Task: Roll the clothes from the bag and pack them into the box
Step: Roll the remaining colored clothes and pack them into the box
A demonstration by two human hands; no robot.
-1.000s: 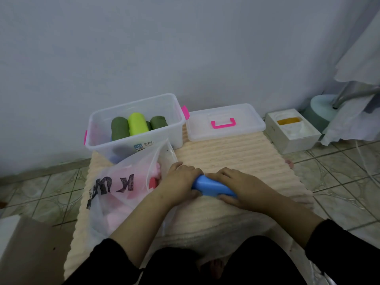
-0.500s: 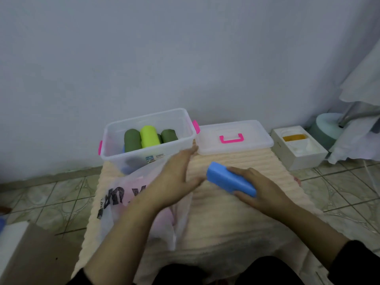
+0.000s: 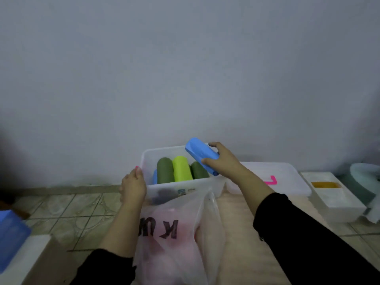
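Observation:
My right hand [image 3: 223, 162] grips a rolled blue garment [image 3: 200, 156] and holds it tilted over the right end of the clear plastic box [image 3: 213, 185]. Inside the box lie two dark green rolls [image 3: 164, 170], a lime green roll [image 3: 182, 169] and a bit of another blue roll [image 3: 154, 177]. My left hand [image 3: 133, 187] rests against the box's left front corner, fingers pinched at the pink latch. The translucent plastic bag [image 3: 176, 239] with black letters stands in front of the box, with pink clothes showing through it.
The box's clear lid [image 3: 287, 182] with a pink handle lies to the right on the beige ribbed mat [image 3: 238, 223]. A white open carton [image 3: 337, 198] sits further right. A cardboard box [image 3: 35, 262] and a blue object [image 3: 11, 233] are at lower left. Wall behind.
My right hand lifted the blue roll off the mat and carried it up over the box. My left hand let go of the roll and went to the box's left corner.

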